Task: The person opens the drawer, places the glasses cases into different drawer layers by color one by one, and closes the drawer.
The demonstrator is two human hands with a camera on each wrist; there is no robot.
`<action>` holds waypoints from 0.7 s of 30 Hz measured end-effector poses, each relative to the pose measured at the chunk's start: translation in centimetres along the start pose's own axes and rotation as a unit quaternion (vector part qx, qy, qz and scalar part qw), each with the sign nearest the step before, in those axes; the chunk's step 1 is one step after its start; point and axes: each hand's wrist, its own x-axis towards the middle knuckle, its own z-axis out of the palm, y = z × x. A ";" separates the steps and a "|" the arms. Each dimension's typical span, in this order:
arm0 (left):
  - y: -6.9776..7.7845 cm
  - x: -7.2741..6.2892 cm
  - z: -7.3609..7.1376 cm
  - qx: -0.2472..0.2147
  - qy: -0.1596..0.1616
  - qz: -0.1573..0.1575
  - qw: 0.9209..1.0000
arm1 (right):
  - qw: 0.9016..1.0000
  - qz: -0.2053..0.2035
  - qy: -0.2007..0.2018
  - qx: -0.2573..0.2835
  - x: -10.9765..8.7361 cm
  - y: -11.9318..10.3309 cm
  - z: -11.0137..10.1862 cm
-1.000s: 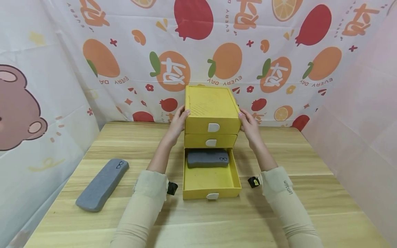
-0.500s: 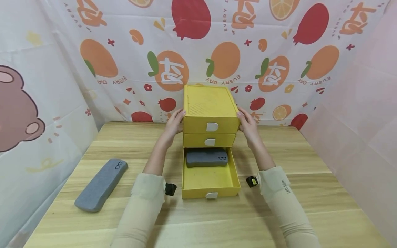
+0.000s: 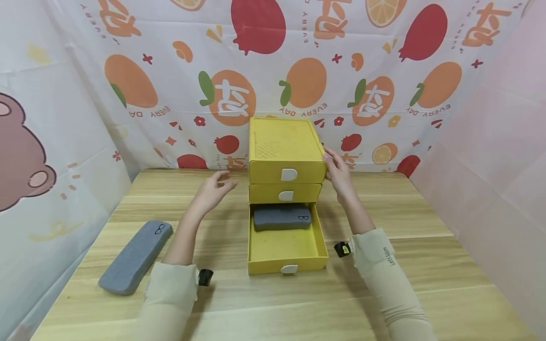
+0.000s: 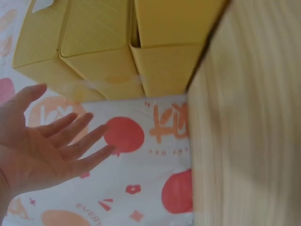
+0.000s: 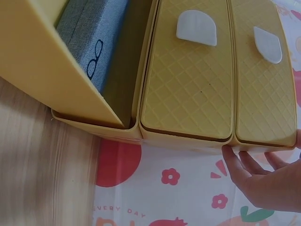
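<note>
Altogether two grey cases (image 3: 282, 217), three drawers (image 3: 288, 244).

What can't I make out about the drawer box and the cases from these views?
- Top two drawers: shut in every view, so their contents are hidden.
- Gray case in the open bottom drawer: back edge hidden under the middle drawer, head view.
- Right hand: palm contact with the box hidden; the right wrist view crops it.
- Tabletop: blurred in both wrist views.

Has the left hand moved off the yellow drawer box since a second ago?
Yes. The left hand has let go of the yellow drawer box and drawn back to its left, now open above the table.
</note>
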 end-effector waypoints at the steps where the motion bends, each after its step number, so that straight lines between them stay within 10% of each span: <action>1: -0.2 -0.4 -0.1 0.012 -0.007 0.001 1.000 | 1.000 0.002 0.001 -0.001 0.0 0.0 0.0; 7: -1.3 -3.2 -0.8 0.105 -0.046 -0.012 0.993 | 1.000 0.008 0.005 -0.007 0.0 0.0 0.4; 13: -2.4 -6.7 -1.9 0.231 -0.067 -0.046 0.970 | 1.000 -0.001 0.004 -0.006 -0.2 0.2 0.8; 21: -6.1 -10.7 -4.8 0.291 -0.054 -0.081 0.952 | 1.000 -0.010 0.006 -0.005 -0.2 0.3 0.9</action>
